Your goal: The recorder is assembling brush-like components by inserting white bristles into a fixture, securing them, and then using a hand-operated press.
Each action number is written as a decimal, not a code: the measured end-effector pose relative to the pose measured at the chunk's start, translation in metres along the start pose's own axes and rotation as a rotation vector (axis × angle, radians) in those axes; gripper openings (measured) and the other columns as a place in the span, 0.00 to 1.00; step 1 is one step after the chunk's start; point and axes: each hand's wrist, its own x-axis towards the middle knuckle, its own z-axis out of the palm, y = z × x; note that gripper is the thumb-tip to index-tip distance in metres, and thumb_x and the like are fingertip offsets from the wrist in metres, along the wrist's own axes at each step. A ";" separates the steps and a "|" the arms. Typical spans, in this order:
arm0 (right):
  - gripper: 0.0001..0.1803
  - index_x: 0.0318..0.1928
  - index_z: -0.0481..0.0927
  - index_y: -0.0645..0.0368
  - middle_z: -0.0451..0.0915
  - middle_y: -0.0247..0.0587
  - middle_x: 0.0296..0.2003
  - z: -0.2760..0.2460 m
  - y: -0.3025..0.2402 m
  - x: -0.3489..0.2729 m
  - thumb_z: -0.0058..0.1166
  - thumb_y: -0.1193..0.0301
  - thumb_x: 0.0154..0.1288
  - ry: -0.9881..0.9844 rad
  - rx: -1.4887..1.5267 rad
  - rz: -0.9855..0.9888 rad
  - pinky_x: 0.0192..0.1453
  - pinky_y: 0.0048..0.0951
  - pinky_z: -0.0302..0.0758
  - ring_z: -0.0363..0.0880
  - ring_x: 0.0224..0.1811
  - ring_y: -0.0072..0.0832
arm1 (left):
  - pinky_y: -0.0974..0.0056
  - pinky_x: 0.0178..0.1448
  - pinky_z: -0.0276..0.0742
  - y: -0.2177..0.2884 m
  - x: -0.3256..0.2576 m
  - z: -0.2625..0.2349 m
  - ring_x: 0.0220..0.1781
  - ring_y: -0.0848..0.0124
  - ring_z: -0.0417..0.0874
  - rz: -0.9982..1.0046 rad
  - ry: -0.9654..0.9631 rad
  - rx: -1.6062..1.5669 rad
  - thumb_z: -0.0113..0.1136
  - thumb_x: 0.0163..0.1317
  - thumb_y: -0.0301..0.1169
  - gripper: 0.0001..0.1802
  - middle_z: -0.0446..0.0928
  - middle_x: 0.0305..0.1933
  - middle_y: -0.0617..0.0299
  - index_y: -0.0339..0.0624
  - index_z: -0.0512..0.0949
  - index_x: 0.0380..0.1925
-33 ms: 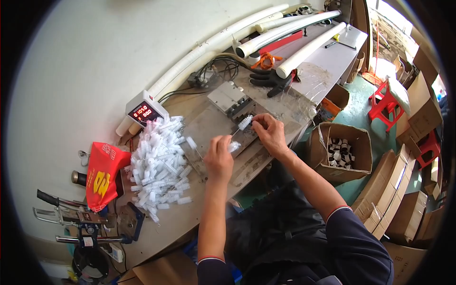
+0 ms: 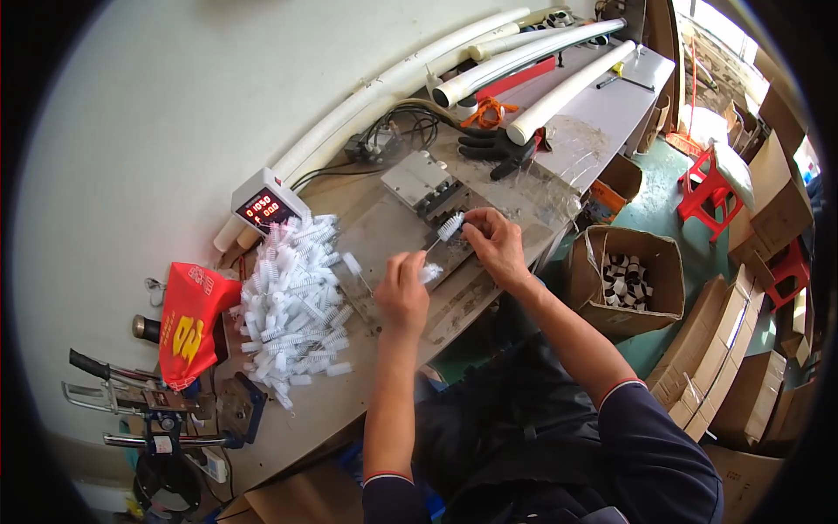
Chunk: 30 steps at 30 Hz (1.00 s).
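With nothing visibly changed, handling hasn't advanced: the left hand (image 2: 402, 288) grips a white-bristled, wire-stemmed brush (image 2: 450, 227); whether the right hand (image 2: 498, 247) grips, I cannot tell.

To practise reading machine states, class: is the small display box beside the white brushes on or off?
On: the display box shows glowing red digits.

You are working in bright light; glare is bleaching the slanted white opening (image 2: 724, 29) at upper right; fisheye distortion is curving outer edges.
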 end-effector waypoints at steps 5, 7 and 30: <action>0.12 0.47 0.83 0.66 0.86 0.33 0.30 -0.011 -0.009 0.000 0.62 0.69 0.72 -0.136 0.201 0.082 0.34 0.20 0.72 0.76 0.29 0.14 | 0.58 0.39 0.84 0.003 -0.001 -0.002 0.38 0.59 0.88 0.109 0.001 0.023 0.68 0.58 0.15 0.17 0.81 0.42 0.59 0.44 0.83 0.46; 0.12 0.47 0.83 0.66 0.86 0.32 0.30 -0.014 -0.009 0.001 0.62 0.68 0.73 -0.173 0.260 0.073 0.33 0.19 0.70 0.75 0.29 0.13 | 0.58 0.40 0.84 0.004 0.000 -0.002 0.38 0.60 0.88 0.143 -0.021 0.037 0.69 0.57 0.15 0.17 0.81 0.42 0.59 0.43 0.84 0.46; 0.06 0.44 0.84 0.63 0.86 0.31 0.33 -0.027 -0.006 0.003 0.60 0.73 0.74 -0.481 0.348 0.101 0.31 0.16 0.70 0.74 0.28 0.12 | 0.58 0.43 0.85 0.014 0.001 0.005 0.42 0.59 0.87 0.118 -0.120 0.014 0.70 0.62 0.25 0.12 0.82 0.42 0.59 0.44 0.83 0.46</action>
